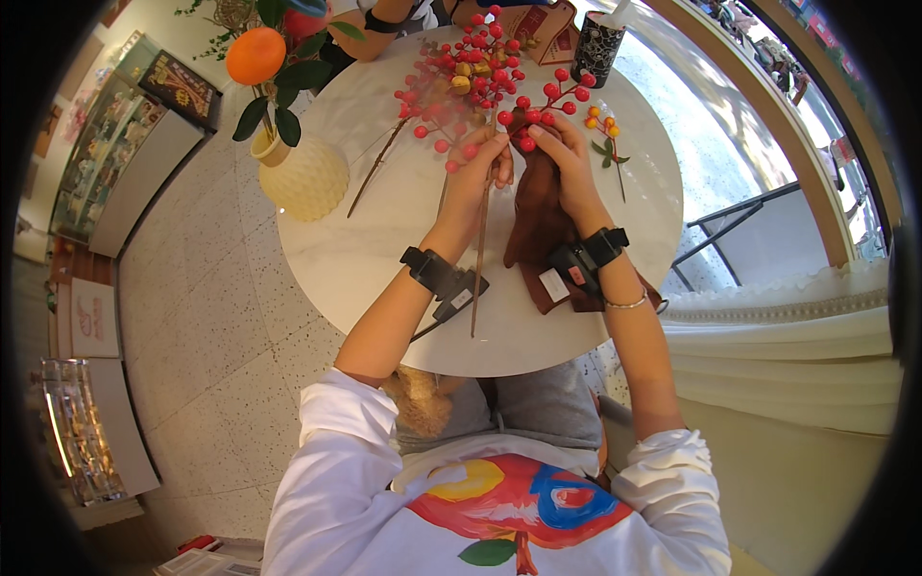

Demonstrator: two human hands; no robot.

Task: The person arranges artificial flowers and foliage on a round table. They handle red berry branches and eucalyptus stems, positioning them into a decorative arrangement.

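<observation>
My left hand is closed around the brown stem of a red berry branch, which runs down towards the table's near edge. Its berries and a few gold pods spread above the hand. Beside it, my right hand pinches a sprig of red berries between thumb and fingers. Under that hand and wrist lies a dark brown cloth. Another berry branch with a brown stem rests left of my hands. A small sprig of orange and yellow berries lies to the right.
On the round white marble table, a cream textured vase at the left holds leaves and orange fruit. A black patterned container and a brown printed card are at the far side. Another person's arm shows beyond the table.
</observation>
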